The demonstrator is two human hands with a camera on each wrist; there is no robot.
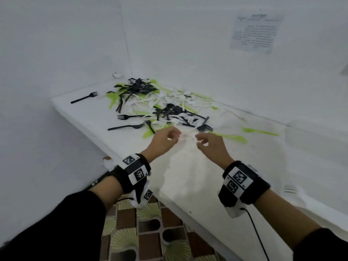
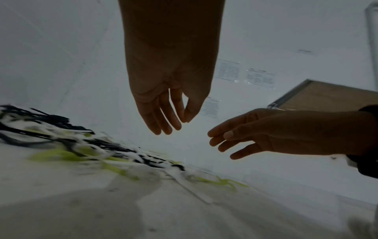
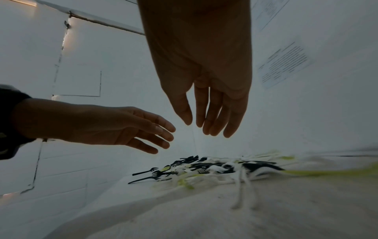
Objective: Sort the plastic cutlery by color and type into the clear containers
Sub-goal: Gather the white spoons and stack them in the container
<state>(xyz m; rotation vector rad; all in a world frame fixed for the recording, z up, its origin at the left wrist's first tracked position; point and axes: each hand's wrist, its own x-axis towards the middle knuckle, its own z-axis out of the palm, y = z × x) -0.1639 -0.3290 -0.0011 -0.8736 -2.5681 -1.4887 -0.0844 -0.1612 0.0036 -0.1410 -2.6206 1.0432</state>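
A mixed pile of black, white and green plastic cutlery (image 1: 160,102) lies on the white table (image 1: 197,185), toward its far corner. The pile shows blurred in the left wrist view (image 2: 81,145) and in the right wrist view (image 3: 214,168). My left hand (image 1: 169,137) and right hand (image 1: 205,142) hover close together just in front of the pile, above the table. Both wrist views show relaxed fingers on the left hand (image 2: 163,113) and the right hand (image 3: 204,116), with nothing between them. Two green knives (image 1: 259,131) lie to the right of my right hand.
Single black forks (image 1: 84,97) (image 1: 126,127) lie apart on the left side of the table. A faint clear container (image 1: 316,144) stands at the right, and white fork tines (image 1: 291,189) show near the right front edge. Walls close the table's far sides; patterned floor (image 1: 150,232) lies below.
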